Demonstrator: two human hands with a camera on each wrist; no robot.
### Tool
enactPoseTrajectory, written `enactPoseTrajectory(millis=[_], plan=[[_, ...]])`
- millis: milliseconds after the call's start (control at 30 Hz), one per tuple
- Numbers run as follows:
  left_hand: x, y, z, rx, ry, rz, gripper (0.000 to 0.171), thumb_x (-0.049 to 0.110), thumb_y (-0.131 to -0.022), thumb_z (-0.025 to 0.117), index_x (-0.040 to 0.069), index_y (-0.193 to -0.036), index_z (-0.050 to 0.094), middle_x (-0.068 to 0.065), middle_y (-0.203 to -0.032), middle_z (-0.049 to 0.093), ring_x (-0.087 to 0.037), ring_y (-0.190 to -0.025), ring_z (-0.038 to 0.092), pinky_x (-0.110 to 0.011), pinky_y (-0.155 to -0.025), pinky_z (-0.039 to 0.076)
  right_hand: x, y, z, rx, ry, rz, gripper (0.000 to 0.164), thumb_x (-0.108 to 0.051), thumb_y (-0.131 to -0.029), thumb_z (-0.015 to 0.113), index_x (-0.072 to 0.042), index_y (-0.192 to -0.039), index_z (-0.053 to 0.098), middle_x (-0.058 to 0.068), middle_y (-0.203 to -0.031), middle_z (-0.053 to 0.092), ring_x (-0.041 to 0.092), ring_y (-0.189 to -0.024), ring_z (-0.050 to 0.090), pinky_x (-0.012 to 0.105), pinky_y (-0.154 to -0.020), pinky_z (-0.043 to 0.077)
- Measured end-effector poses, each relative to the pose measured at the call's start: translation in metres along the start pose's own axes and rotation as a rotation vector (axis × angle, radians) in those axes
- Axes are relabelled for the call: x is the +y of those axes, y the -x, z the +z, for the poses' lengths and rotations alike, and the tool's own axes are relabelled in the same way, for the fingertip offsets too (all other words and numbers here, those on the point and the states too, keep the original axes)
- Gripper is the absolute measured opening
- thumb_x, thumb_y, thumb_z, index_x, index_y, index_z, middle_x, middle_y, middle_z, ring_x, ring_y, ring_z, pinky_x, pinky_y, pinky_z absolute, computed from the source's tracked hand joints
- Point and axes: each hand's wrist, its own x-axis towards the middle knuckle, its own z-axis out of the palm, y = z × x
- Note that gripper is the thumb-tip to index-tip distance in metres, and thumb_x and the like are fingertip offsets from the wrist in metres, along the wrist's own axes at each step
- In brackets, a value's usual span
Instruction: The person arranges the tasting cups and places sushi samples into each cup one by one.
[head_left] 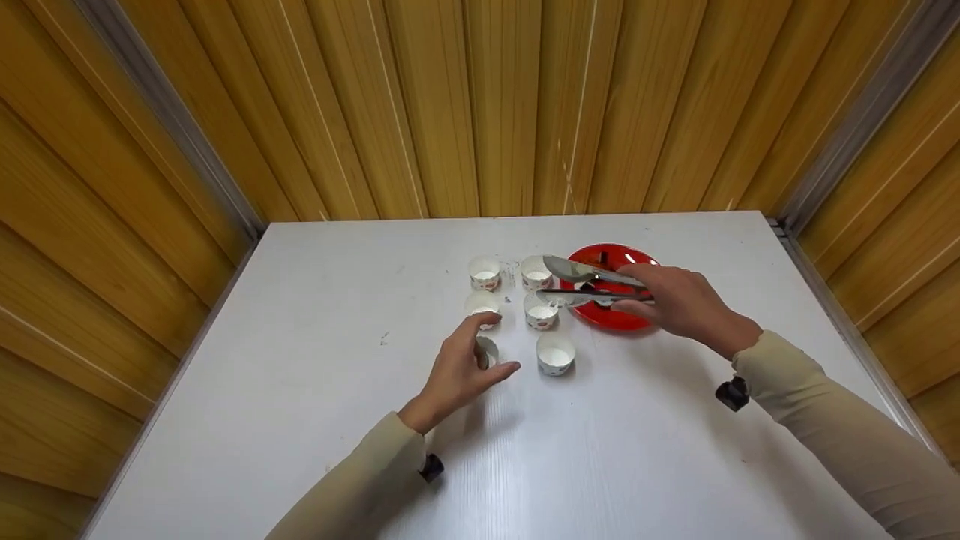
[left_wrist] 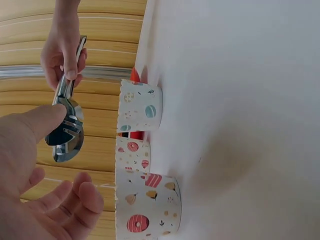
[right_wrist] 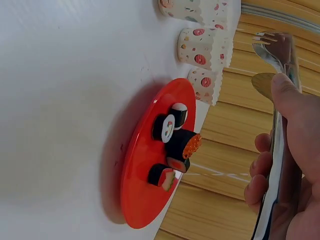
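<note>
Wood-grain panelling (head_left: 502, 105) backs our white table (head_left: 322, 360); our right hand (head_left: 686, 300) grips tongs (head_left: 611, 277) above sushi (right_wrist: 187, 144) on the partly hidden red plate (head_left: 619, 323), while our relaxed, unloaded left hand (head_left: 456, 369) obscures a paper cup (head_left: 490, 349).

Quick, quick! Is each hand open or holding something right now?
Left hand: open, holding nothing, near the paper cups.
Right hand: closed around the metal tongs.
</note>
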Motion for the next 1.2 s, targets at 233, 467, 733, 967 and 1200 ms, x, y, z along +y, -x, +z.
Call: enactPoseTrajectory(millis=[233,467,733,967,1200], plan=[[0.011,-0.002,0.016,-0.036,-0.014,-0.04,0.078,0.034,-0.084,0.087,0.009,-0.146,0.046,-0.002,-0.138,0.058,-0.014,-0.068,0.059,-0.023,-0.06,0.049,0.016,0.002,-0.003,-0.042,-0.027,0.059,0.056,-0.033,-0.089,0.083,-0.012,-0.136,0.061,0.01,-0.121,0.071,0.03,-0.099,0.065,0.047,-0.074,0.059],[0.017,-0.005,0.03,-0.039,-0.03,-0.04,0.084,0.036,-0.084,0.087,0.013,-0.151,0.042,-0.001,-0.145,0.054,-0.004,-0.066,0.057,-0.032,-0.078,0.05,0.028,0.005,-0.004,-0.068,-0.038,0.109,0.056,-0.035,-0.091,0.08,-0.011,-0.138,0.06,0.011,-0.127,0.069,0.033,-0.106,0.064,0.05,-0.079,0.058],[0.019,-0.007,0.043,-0.081,-0.008,-0.09,0.086,0.038,-0.087,0.084,0.008,-0.154,0.04,-0.007,-0.153,0.049,-0.017,-0.08,0.061,-0.023,-0.073,0.051,0.037,0.007,-0.002,-0.098,-0.012,0.141,0.056,-0.038,-0.092,0.079,-0.007,-0.136,0.061,0.012,-0.118,0.071,0.028,-0.094,0.062,0.048,-0.076,0.057],[0.019,-0.01,0.053,-0.065,0.005,-0.111,0.081,0.035,-0.088,0.083,0.006,-0.152,0.043,-0.007,-0.152,0.05,-0.024,-0.121,0.058,-0.037,-0.11,0.043,0.045,0.009,-0.002,-0.091,0.001,0.142,0.056,-0.037,-0.092,0.079,-0.006,-0.136,0.063,0.015,-0.119,0.071,0.032,-0.099,0.064,0.053,-0.079,0.057],[0.017,-0.011,0.062,-0.053,-0.004,-0.094,0.08,0.031,-0.088,0.083,0.003,-0.151,0.044,-0.01,-0.151,0.052,-0.024,-0.14,0.047,-0.039,-0.116,0.036,0.051,0.01,-0.001,-0.105,0.019,0.166,0.052,-0.035,-0.091,0.078,-0.006,-0.133,0.065,0.011,-0.112,0.073,0.029,-0.093,0.063,0.049,-0.075,0.056]])
